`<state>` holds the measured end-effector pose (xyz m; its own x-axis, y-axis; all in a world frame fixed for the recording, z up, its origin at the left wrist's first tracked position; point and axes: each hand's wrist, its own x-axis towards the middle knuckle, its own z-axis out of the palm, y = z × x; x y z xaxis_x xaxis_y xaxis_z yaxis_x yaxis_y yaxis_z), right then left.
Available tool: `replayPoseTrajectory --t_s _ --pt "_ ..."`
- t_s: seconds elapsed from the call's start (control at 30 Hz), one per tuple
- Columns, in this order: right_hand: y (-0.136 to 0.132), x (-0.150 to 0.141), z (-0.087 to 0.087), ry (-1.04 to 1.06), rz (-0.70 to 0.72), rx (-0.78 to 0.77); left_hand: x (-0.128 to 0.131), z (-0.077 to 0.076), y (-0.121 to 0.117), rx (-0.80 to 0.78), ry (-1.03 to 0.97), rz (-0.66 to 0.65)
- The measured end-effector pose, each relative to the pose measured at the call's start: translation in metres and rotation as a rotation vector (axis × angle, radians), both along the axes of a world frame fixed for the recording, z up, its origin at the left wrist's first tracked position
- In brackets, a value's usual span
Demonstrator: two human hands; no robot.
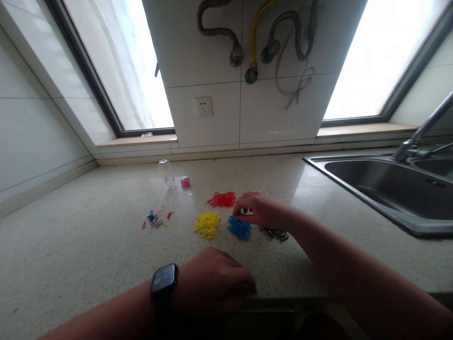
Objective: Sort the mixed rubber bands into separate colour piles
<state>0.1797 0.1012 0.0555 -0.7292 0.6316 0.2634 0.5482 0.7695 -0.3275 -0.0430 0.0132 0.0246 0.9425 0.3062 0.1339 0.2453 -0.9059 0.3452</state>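
My right hand [256, 209] is over the blue pile [239, 228] of small plastic pieces, its thumb and fingers pinched together at the pile's top edge. Whatever is between the fingertips is too small to make out. Near the counter's front edge rests my left hand [219, 278], fingers curled under and their inside hidden; a dark watch [164, 279] is on that wrist. Around the blue pile lie a yellow pile [207, 225], a red pile [222, 199] and a dark pile [276, 233], the last partly covered by my right wrist.
A loose group of mixed-colour pieces [155, 218] lies to the left. Behind it are a clear glass jar [167, 174] and a pink lid-like object [185, 182]. A steel sink [368, 189] with a tap [406, 148] is at the right; the tiled wall [212, 125] bounds the counter.
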Motion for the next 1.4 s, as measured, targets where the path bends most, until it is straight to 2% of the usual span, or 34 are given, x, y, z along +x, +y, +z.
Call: replayPoseTrajectory --t_s 0.1,0.37,0.5,0.63,0.8,0.93,1.1,1.4 --pt "-0.001 0.001 0.001 -0.051 0.006 0.039 0.000 0.000 0.000 0.000 0.002 0.007" --pt "0.013 0.024 0.002 -0.005 -0.071 0.122 0.001 0.001 -0.001 -0.035 -0.013 0.002" --pt "0.028 0.044 0.001 0.021 -0.186 0.122 0.001 0.001 -0.002 -0.029 -0.020 0.001" --pt "0.055 0.075 -0.016 0.164 -0.396 0.088 0.001 0.002 -0.002 -0.019 -0.033 0.003" --pt "0.084 0.103 -0.048 0.419 -0.542 -0.141 0.001 0.001 -0.003 -0.015 -0.040 0.005" --pt "0.090 0.108 -0.054 0.456 -0.659 -0.194 0.001 -0.001 -0.003 -0.005 -0.040 0.018" --pt "0.090 0.109 -0.054 0.371 -0.585 -0.233 0.000 0.000 -0.003 -0.010 -0.034 0.010" --pt "0.095 0.113 -0.058 0.302 -0.570 -0.220 -0.001 -0.001 -0.001 0.000 -0.031 -0.006"
